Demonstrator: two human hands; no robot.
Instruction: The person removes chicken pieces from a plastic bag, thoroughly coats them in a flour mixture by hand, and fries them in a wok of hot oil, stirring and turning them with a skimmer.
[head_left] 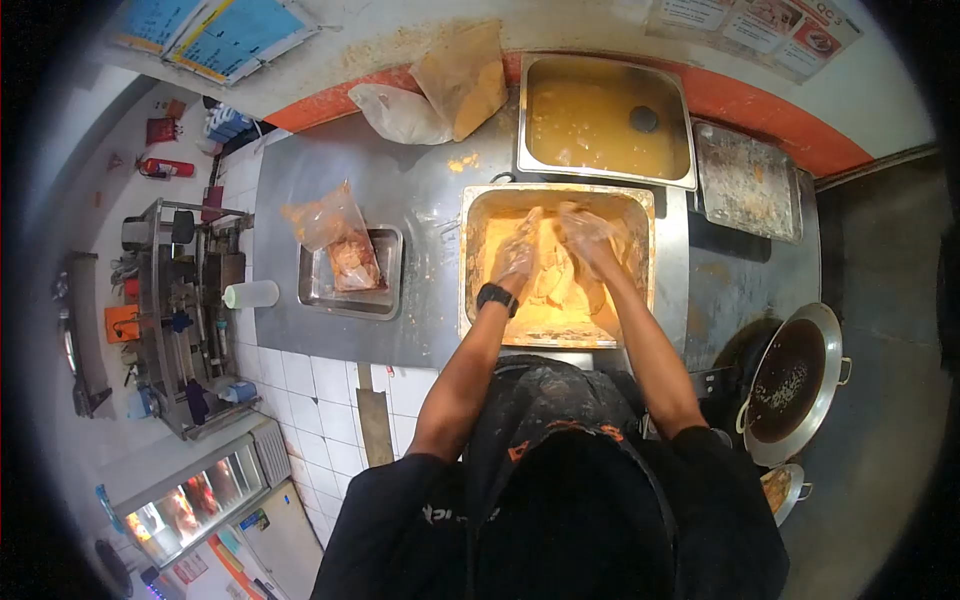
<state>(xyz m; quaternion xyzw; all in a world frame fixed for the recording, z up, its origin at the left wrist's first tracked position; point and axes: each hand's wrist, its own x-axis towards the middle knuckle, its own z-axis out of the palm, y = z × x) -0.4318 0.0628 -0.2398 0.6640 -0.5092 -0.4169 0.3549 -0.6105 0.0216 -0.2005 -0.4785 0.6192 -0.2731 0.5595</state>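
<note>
Both hands are inside a rectangular metal tray (473,300) of yellow-orange flour (550,275). My left hand (518,248), with a black watch on its wrist, reaches into the left part of the flour; its fingers are stretched out. My right hand (588,238) lies over the right part, fingers spread and pointing up and left. Both look covered by thin clear gloves dusted with flour. Flour-coated lumps (552,280) lie between the hands. I see nothing gripped in either hand.
Behind the tray stands a pan of yellowish liquid (585,115). A smaller tray (388,300) at the left holds a bag of raw meat (353,260). Plastic bags (402,112) lie at the back. A large wok (790,385) of dark oil sits at the right.
</note>
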